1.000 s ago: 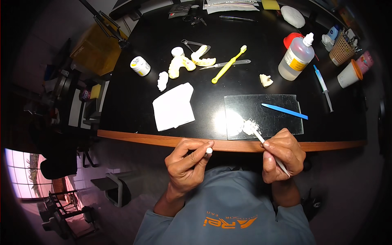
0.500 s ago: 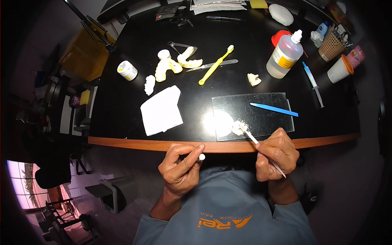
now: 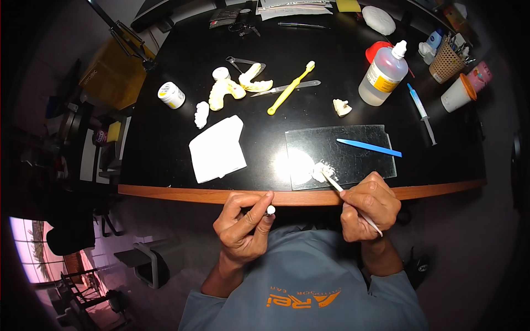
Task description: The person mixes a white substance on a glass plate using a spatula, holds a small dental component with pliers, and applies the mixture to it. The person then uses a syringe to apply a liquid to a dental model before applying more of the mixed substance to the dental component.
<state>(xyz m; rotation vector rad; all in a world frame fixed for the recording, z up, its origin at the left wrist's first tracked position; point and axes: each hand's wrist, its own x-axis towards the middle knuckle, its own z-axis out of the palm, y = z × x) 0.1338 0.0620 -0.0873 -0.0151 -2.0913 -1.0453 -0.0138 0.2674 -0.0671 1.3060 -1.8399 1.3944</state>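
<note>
Black tabletop (image 3: 259, 124); on it a clear rectangular glass-like slab (image 3: 359, 164); slim white plastic-looking rod (image 3: 334, 184), tip at a crumbly white mass (image 3: 318, 172) on the slab's near-left part; probably best: light grip, tip low, short strokes clear of the edge; rod's long axis slanted, tip pointing far-left; right hand (image 3: 371, 208), fingers closed round it; left hand (image 3: 243, 225), bodyward of the slab, pinches a small white-ended cylinder (image 3: 270, 210).

Orange lettering (image 3: 303, 299) on grey shirt (image 3: 309, 265), white-yellow label (image 3: 385, 83) on clear bottle (image 3: 390, 62), faint lettering on amber box (image 3: 115, 77)
</note>
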